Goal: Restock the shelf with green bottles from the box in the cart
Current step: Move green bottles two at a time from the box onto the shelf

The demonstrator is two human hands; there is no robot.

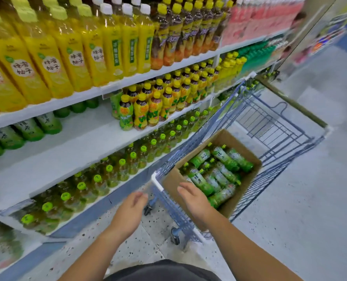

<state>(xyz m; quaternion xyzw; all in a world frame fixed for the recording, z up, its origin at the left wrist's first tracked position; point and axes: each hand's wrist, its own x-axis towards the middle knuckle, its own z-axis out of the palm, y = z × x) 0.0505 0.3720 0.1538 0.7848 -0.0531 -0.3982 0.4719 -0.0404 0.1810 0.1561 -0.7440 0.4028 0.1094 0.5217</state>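
Store aisle, half-bare shelf (pixel 67 142) left. Bottles (pixel 201 180) lay in box (pixel 173 179) in cart (pixel 280 128). Your left hand (pixel 131 207) and right hand (pixel 193 198) hovered empty, fingers (pixel 185 189) loosely apart. Bottles likely full, heavy, slick; grip mid-body.

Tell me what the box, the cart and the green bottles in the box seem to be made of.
Box: brown cardboard, matte, with flaps folded open. Cart: thin metal wire in a grid, apparently with a blue-grey coating; its white corner pieces look like plastic. Green bottles: probably clear plastic, glossy with highlights, wrapped in green film labels, with lime caps.
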